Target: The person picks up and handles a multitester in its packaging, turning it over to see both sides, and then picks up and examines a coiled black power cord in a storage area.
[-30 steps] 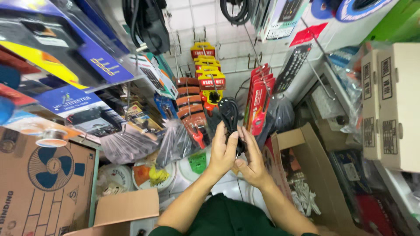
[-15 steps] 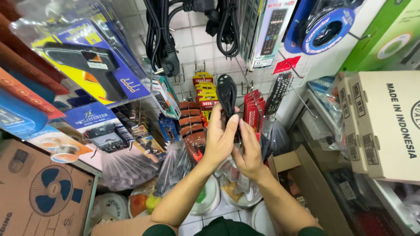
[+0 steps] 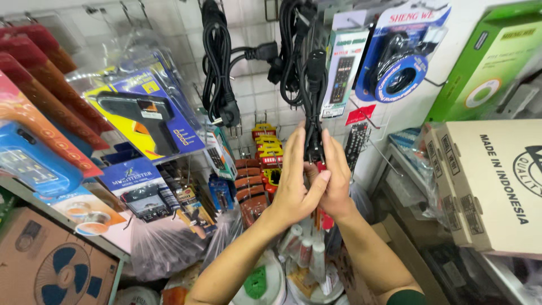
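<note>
Black coiled power cord (image 3: 312, 85) hangs vertically from wall hook, left hand (image 3: 293, 181) and right hand (image 3: 337, 175) both clasping its lower end.

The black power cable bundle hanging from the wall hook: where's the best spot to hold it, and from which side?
Probably the lower end of the black cable bundle, where the strands hang straight and gathered. Come from both sides, as the left hand and right hand do now; higher up, the loops spread around the hook.

Both forearms are bare, the left hand (image 3: 293, 189) and right hand (image 3: 337, 181) wear no gloves, and a dark green sleeve (image 3: 406, 297) edge shows at the right elbow.
</note>
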